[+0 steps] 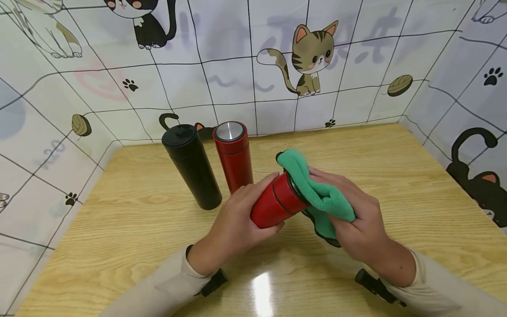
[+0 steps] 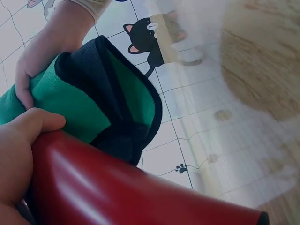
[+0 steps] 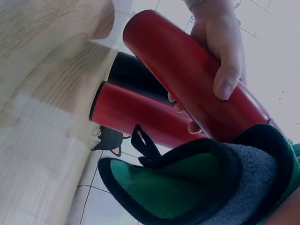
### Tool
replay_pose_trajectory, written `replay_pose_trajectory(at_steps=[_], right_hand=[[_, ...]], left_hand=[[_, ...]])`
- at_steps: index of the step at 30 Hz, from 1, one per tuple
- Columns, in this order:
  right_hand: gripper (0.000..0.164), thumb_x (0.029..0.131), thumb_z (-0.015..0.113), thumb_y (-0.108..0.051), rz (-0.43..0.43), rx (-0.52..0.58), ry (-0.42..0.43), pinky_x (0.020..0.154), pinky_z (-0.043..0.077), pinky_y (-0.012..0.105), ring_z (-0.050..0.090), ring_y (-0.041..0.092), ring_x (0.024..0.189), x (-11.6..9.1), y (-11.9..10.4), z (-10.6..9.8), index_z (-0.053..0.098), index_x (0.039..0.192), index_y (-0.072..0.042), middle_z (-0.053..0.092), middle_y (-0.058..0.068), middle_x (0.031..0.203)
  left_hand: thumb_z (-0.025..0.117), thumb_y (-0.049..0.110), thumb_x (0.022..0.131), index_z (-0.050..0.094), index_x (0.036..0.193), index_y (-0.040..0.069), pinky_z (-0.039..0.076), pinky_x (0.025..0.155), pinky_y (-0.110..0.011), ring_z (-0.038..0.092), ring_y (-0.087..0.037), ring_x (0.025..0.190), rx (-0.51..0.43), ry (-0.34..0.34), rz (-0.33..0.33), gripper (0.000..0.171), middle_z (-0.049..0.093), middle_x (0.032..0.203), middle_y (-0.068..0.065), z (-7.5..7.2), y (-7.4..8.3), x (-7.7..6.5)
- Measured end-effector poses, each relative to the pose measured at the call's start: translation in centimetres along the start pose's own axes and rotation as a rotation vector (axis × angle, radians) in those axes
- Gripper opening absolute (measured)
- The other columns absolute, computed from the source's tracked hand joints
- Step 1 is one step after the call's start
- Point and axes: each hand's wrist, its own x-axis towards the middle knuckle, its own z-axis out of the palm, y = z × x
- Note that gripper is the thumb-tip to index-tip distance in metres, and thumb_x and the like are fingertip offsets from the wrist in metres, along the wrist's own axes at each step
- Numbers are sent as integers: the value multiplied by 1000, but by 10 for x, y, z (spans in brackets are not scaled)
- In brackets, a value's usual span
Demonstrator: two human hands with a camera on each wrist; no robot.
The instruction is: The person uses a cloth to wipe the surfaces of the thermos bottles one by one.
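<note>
A red thermos (image 1: 275,204) is tilted above the table, its lid end toward the right. My left hand (image 1: 237,220) grips its body, with the thumb and fingers wrapped round it in the right wrist view. A green cloth (image 1: 317,189) with black edging and a dark grey reverse lies over the lid end. My right hand (image 1: 358,215) holds the cloth against that lid. In the left wrist view the cloth (image 2: 79,98) hangs loose past the red thermos (image 2: 103,183). The lid top is mostly hidden under the cloth.
A black thermos (image 1: 192,167) and a second red thermos (image 1: 233,154) with a silver lid top stand upright at the back left of the wooden table (image 1: 158,246). Behind the table rises a cat-patterned backdrop (image 1: 229,83). Straps with small black devices sit on both wrists.
</note>
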Motion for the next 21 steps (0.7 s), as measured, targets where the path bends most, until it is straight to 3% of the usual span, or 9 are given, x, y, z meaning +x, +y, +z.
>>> replay_pose_trajectory(at_steps=[5,10,15,21], right_hand=[[29,99,58,-9,-70,-25,28,107,49,31,62,24,125,1,1,0,68,109,15,68,14,128],[31,100,57,-12,-47,-44,13,107,48,30,61,22,126,1,0,-1,67,111,15,68,11,129],[29,100,57,-11,-77,-37,16,107,49,31,62,24,125,2,2,0,68,108,15,68,14,127],[23,98,57,-3,-1,-42,14,106,49,30,63,21,124,0,3,-3,68,109,13,69,10,126]], left_hand=[[83,28,77,40,151,31,54,84,-30,58,-11,102,6,-15,12,85,65,118,7,0,0,0],[84,29,77,40,151,31,54,84,-31,58,-11,101,14,-18,4,86,65,118,6,1,0,1],[84,29,77,40,151,31,54,83,-30,58,-11,101,14,-22,9,86,65,118,6,3,-1,-1],[84,28,77,39,151,32,54,83,-31,58,-11,101,-1,-16,-1,87,65,117,7,3,-1,-1]])
